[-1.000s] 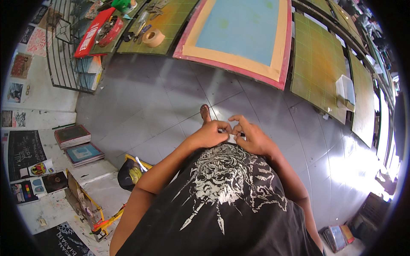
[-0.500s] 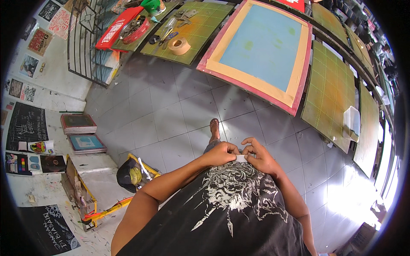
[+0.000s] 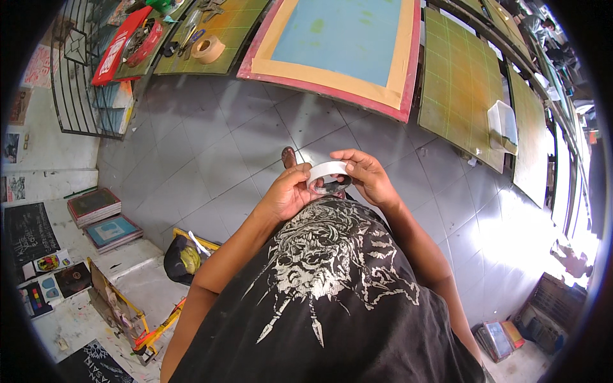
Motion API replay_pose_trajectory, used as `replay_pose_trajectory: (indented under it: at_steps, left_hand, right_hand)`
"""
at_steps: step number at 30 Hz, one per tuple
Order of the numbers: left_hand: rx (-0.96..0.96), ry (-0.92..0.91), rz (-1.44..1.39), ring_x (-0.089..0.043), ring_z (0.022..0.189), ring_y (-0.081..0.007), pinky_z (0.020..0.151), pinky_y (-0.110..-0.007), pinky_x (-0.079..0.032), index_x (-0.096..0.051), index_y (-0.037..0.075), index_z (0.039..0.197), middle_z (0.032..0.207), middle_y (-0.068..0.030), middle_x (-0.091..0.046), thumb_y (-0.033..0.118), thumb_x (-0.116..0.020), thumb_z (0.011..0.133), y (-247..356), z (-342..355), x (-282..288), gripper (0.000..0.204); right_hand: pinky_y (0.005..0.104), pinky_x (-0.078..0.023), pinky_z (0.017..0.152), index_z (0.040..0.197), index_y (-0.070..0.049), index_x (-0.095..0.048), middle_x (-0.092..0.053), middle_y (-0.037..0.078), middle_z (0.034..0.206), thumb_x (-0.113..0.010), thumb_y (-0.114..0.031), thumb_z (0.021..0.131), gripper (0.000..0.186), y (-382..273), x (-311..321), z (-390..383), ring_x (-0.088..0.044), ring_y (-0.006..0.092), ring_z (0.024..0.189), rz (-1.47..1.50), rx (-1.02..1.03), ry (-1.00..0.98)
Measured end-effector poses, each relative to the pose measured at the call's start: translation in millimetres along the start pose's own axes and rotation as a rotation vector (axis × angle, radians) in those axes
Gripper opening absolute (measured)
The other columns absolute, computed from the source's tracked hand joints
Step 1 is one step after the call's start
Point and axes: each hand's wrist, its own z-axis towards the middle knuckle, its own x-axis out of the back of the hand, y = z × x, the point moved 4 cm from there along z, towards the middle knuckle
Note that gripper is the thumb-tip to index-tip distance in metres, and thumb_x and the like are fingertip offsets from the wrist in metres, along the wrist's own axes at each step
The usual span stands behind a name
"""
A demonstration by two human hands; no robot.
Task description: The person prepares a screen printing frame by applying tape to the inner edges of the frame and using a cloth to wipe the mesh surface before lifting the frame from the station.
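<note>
Between my two hands, in front of my black shirt, is a roll of white tape [image 3: 327, 168], tilted so that its ring opening shows. My left hand [image 3: 286, 195] pinches the roll's left edge between thumb and fingers. On the other side, the thumb and fingers of my right hand [image 3: 370, 180] grip its right edge, with the index finger stretched out above. Part of the roll's lower rim lies in shade, and some fingertips are hidden behind it.
Ahead is a screen-printing frame [image 3: 394, 96] with a blue mesh and tan taped borders. Left of it a board holds a tan tape roll [image 3: 208, 49] and scissors. A clear plastic tub [image 3: 502, 127] sits on a green board at right. Stacked frames [image 3: 94, 205] stand at left.
My hands have come up and forward from my waist, and the tape roll now shows as a full ring. The view has shifted to the right.
</note>
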Motion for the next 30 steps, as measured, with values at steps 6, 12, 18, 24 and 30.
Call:
replay_pose_trajectory:
  at_steps: [6,12,18,24,30]
  left_hand:
    - [-0.066,-0.118,0.023,-0.054,0.096,-0.024,0.094,-0.045,-0.046,-0.051,0.005,0.077,0.087,-0.011,-0.055,0.023,-0.049,0.09,8.5,2.6,-7.9,0.022]
    - [0.033,-0.157,0.299,-0.059,0.098,-0.0215,0.096,-0.044,-0.047,-0.057,0.0,0.088,0.094,-0.0104,-0.061,0.01,-0.047,0.085,21.5,-2.5,-11.5,0.014]
    - [0.025,-0.151,0.466,-0.055,0.081,-0.0111,0.077,-0.028,-0.046,-0.061,0.001,0.087,0.087,-0.0032,-0.06,-0.002,-0.045,0.08,31.8,-8.7,-25.2,0.017]
    - [0.109,-0.198,0.68,-0.054,0.086,-0.0101,0.078,-0.024,-0.043,-0.06,0.001,0.089,0.092,-0.0027,-0.059,0.001,-0.051,0.079,25.3,-5.4,-31.0,0.014]
    - [0.082,-0.103,0.627,-0.058,0.091,-0.0126,0.084,-0.029,-0.048,-0.06,0.001,0.091,0.094,-0.0051,-0.06,-0.002,-0.05,0.081,21.0,-4.9,-19.1,0.015]
  right_hand:
    - [0.0273,-0.045,0.081,0.113,0.002,-0.06,-0.062,0.005,0.094,-0.05,-0.013,0.101,0.021,12.4,5.8,2.5,-0.055,0.0109,0.089,0.197,0.088,-0.118]
    - [0.0268,-0.046,0.076,0.106,0.003,-0.065,-0.064,0.004,0.09,-0.054,-0.016,0.1,0.022,-0.2,6.7,-3.9,-0.054,0.0096,0.082,-0.074,0.072,-0.092]
    - [0.0276,-0.048,0.076,0.104,0.005,-0.068,-0.067,0.005,0.09,-0.059,-0.016,0.098,0.023,-23.0,5.2,-9.0,-0.058,0.0113,0.084,-0.448,0.029,-0.098]
    - [0.0275,-0.048,0.069,0.1,0.002,-0.07,-0.068,0.003,0.084,-0.061,-0.015,0.096,0.019,-27.5,-13.9,-11.6,-0.058,0.0092,0.079,-0.544,0.038,-0.189]
    - [0.0307,-0.047,0.077,0.107,0.001,-0.065,-0.065,0.004,0.094,-0.058,-0.015,0.098,0.02,-33.8,-19.3,-16.5,-0.056,0.0112,0.088,-0.618,0.149,-0.116]
